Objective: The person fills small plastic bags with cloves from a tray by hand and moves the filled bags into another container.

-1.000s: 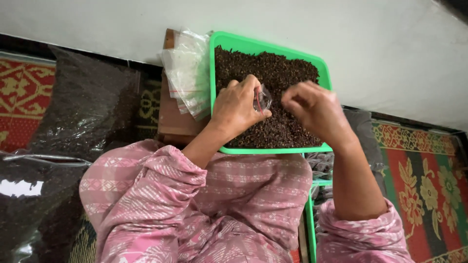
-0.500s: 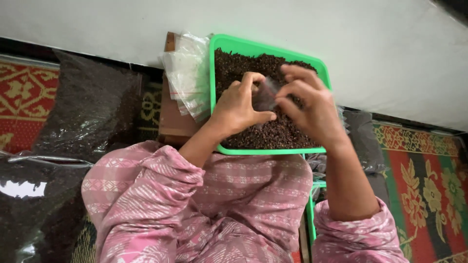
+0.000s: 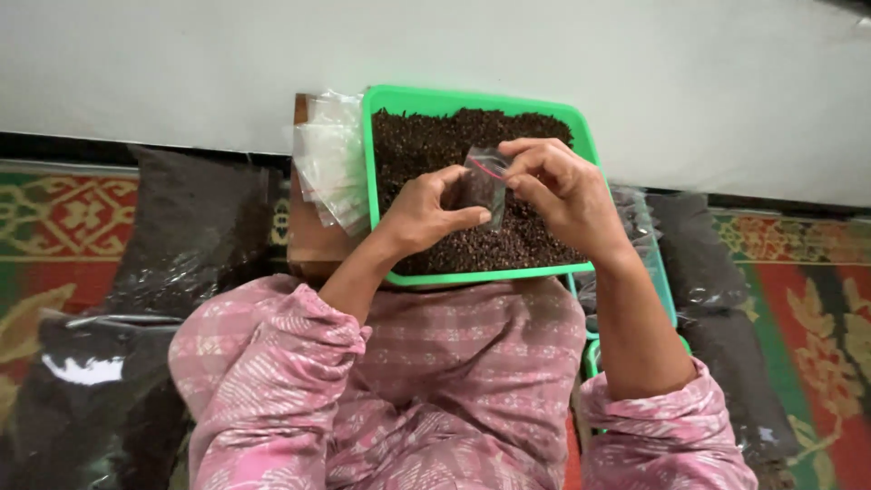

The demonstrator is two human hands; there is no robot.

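Both hands hold one small clear bag (image 3: 484, 184) above the green tray (image 3: 581, 122) of dark grains (image 3: 426, 136). The left hand (image 3: 422, 213) pinches the bag's lower edge between thumb and fingers. The right hand (image 3: 567, 186) pinches its top, at the red seal strip.

Risks:
- The bag is upright over the tray. If either pinch loosens, it may tip and spill grains back.
- A grain caught in the seal would probably stop it closing.
- The stack of empty bags (image 3: 331, 168) overhangs the tray's left rim and could slide if nudged.

Limits of view:
- The bag's fill level is hard to read against the grains.
- Whether the seal is closed cannot be told.
- A second green tray (image 3: 670, 299) is mostly hidden by the right arm.
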